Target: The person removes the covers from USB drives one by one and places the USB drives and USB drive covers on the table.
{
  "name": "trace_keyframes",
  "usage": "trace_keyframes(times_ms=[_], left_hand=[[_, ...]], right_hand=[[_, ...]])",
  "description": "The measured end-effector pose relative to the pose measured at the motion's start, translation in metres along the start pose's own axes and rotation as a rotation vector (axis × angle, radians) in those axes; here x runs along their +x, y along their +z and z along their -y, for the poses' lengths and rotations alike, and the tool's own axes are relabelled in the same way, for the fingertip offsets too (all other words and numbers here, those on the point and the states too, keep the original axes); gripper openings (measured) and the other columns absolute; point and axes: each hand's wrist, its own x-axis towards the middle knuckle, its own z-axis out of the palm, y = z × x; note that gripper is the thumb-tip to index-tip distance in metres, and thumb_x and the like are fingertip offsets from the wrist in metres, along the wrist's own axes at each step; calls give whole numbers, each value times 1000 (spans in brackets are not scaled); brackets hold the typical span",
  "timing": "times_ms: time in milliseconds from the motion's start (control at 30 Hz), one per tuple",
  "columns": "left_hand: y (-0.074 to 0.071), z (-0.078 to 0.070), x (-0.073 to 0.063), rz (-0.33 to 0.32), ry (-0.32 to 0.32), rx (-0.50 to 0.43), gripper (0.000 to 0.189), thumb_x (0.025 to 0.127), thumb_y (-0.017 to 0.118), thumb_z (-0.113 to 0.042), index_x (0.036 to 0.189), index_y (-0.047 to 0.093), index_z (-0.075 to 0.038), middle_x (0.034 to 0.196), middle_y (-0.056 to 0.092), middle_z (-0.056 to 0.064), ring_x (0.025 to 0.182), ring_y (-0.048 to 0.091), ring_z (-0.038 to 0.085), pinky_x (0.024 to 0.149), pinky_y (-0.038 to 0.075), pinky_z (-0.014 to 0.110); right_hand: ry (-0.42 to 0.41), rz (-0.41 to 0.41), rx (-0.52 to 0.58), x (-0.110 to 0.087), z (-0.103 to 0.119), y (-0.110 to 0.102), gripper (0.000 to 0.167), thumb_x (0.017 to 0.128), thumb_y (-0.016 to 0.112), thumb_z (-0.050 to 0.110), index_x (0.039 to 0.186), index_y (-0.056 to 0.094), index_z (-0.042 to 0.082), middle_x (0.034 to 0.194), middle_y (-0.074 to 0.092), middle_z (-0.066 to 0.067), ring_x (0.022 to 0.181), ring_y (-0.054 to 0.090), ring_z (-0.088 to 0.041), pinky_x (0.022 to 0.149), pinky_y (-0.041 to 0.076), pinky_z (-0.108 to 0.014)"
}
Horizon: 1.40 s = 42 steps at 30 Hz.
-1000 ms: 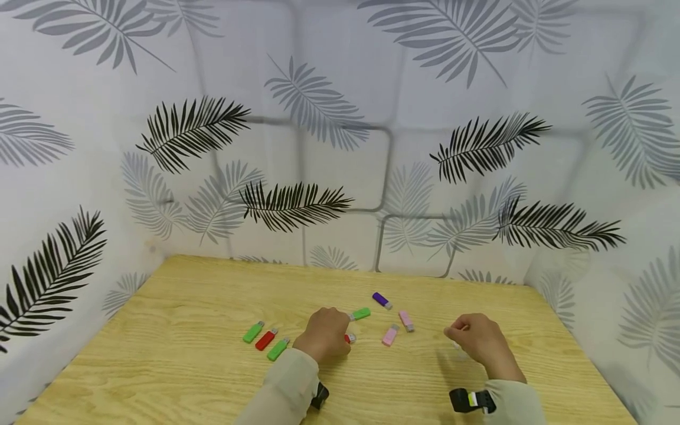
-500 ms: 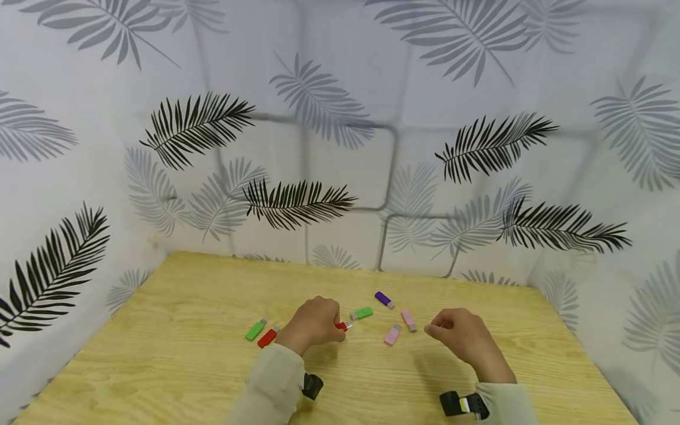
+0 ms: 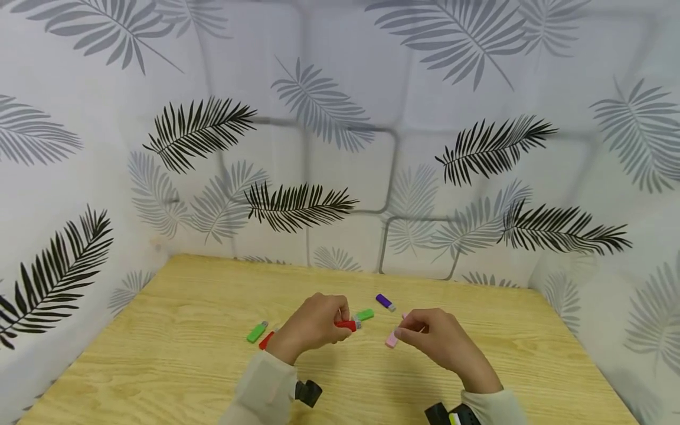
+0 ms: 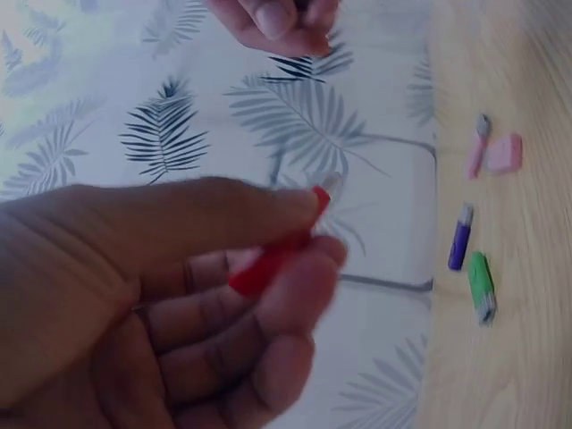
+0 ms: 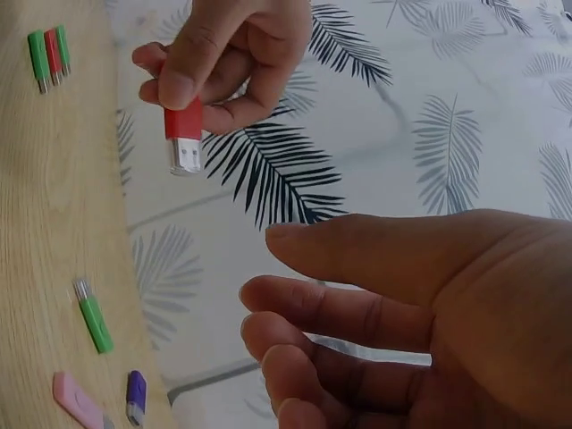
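Observation:
In the head view my left hand [image 3: 313,327] pinches a red USB stick [image 3: 346,325] between thumb and fingers, raised over the table. Its metal plug points toward my right hand, as the right wrist view shows. My right hand [image 3: 441,339] hovers to the right with fingers loosely bent and a gap between thumb and index finger. From the head, its fingertips overlap a pink USB stick [image 3: 391,340] and mostly cover a second pink one. Behind them lie a green USB stick [image 3: 365,315] and a purple USB stick [image 3: 383,301].
On the left of the wooden table [image 3: 191,319], a green stick [image 3: 256,333] lies beside a red stick [image 3: 267,340]. Another green stick [image 5: 63,45], hidden from the head camera, completes that row. Leaf-patterned cloth [image 3: 340,236] hangs behind the table.
My left hand has lifted the red USB stick and turned its plug rightward. My right hand has moved left, over the pink sticks.

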Motion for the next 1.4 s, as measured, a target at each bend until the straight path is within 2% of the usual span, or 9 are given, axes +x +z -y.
trace_keyframes(times_ms=[100, 200, 267, 400, 567, 767, 967, 1167, 1400], left_hand=[[-3, 0, -1, 50, 34, -194, 14, 86, 73, -11, 88, 59, -10, 72, 62, -2, 54, 61, 13, 55, 50, 26], [-6, -3, -3, 90, 57, -341, 12, 88, 71, -10, 91, 60, -8, 76, 66, 1, 57, 63, 18, 57, 53, 29], [-9, -6, -5, 111, 67, -406, 11, 89, 70, -12, 93, 61, -7, 77, 68, 4, 59, 64, 19, 58, 54, 31], [-13, -13, -8, 141, 82, -464, 13, 91, 68, -20, 93, 62, -9, 77, 69, 9, 59, 61, 19, 58, 53, 31], [-19, -18, -13, 166, 96, -491, 13, 93, 67, -21, 96, 61, -10, 76, 69, 7, 57, 59, 18, 58, 53, 31], [-25, -24, -22, 177, 138, -486, 11, 94, 64, -17, 99, 59, -9, 77, 69, 10, 56, 58, 16, 58, 52, 29], [-28, -32, -28, 181, 178, -478, 11, 94, 63, -16, 101, 58, -9, 74, 67, 5, 56, 55, 14, 57, 50, 27], [-29, -38, -28, 159, 227, -451, 10, 95, 63, -16, 101, 58, -10, 69, 60, 2, 54, 49, 10, 55, 44, 23], [-27, -41, -28, 107, 243, -374, 15, 91, 69, -18, 102, 60, -13, 68, 56, -5, 53, 42, 4, 54, 39, 20]], right_hand=[[-26, 47, 73, 0, 4, 3, 15, 90, 68, 29, 89, 72, 15, 79, 66, 3, 67, 56, -17, 59, 47, -31], [-41, 98, 151, 1, 5, 5, 21, 92, 66, 32, 92, 71, 12, 79, 66, 1, 67, 56, -19, 57, 48, -31], [-49, 125, 191, 2, 6, 7, 23, 94, 64, 32, 93, 70, 10, 79, 65, -2, 67, 56, -19, 56, 48, -31], [-91, 164, 271, 2, 11, 13, 26, 96, 60, 31, 96, 69, 7, 79, 61, -5, 66, 55, -16, 56, 49, -30], [-143, 190, 343, 1, 23, 18, 27, 97, 60, 29, 91, 66, 3, 78, 59, -5, 65, 53, -12, 56, 48, -28], [-201, 168, 379, -4, 35, 20, 32, 101, 52, 25, 81, 61, 2, 69, 54, -5, 59, 49, -10, 54, 48, -28], [-250, 175, 430, -7, 40, 19, 34, 102, 49, 21, 77, 58, 1, 65, 49, -2, 54, 45, -8, 49, 43, -24], [-305, 201, 471, -9, 42, 18, 35, 103, 46, 17, 73, 52, 0, 63, 45, 0, 52, 41, -8, 48, 39, -24], [-309, 197, 486, -10, 43, 19, 38, 104, 45, 18, 71, 49, 0, 60, 42, -6, 53, 39, -10, 50, 37, -26]])
